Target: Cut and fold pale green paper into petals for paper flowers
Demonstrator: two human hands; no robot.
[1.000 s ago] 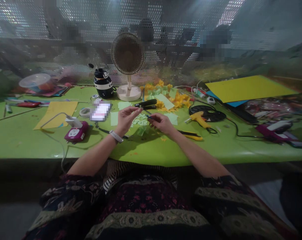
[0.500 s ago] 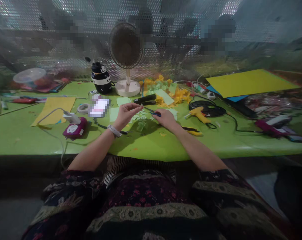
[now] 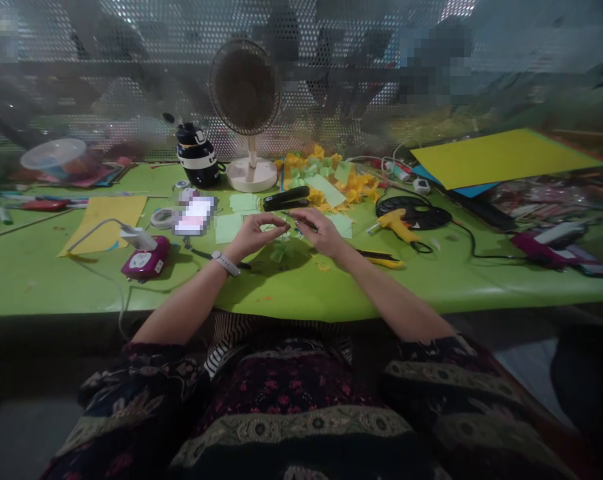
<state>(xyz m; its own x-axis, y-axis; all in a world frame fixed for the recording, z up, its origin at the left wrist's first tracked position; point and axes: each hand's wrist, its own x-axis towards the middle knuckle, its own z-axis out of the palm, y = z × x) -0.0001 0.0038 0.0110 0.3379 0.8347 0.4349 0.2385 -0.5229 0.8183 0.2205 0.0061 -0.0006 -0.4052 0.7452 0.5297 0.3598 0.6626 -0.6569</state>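
Note:
My left hand [image 3: 255, 235] is raised just above the green table [image 3: 306, 293], its fingertips pinched on a small pale green paper piece [image 3: 282, 227]. My right hand [image 3: 324, 235] faces it, with fingers curled over thin blue-handled scissors [image 3: 301, 225] whose dark blades point left toward the pinch. The fingertips of both hands nearly meet. Below them lies a small heap of cut green paper bits [image 3: 282, 251]. A black stapler [image 3: 286, 199] lies just beyond the hands. A pale watch sits on my left wrist.
A small fan [image 3: 244, 100] and a black bottle [image 3: 196, 163] stand at the back. Yellow and green paper scraps [image 3: 331, 180], a yellow glue gun [image 3: 396, 230], a magenta socket block [image 3: 144, 262], a tape roll [image 3: 161, 217], a yellow sheet [image 3: 104, 220] and a large yellow card [image 3: 501, 160] lie around.
Both hands have drawn together until their fingertips almost touch, the right hand shifting left with the scissors. The view has tilted slightly.

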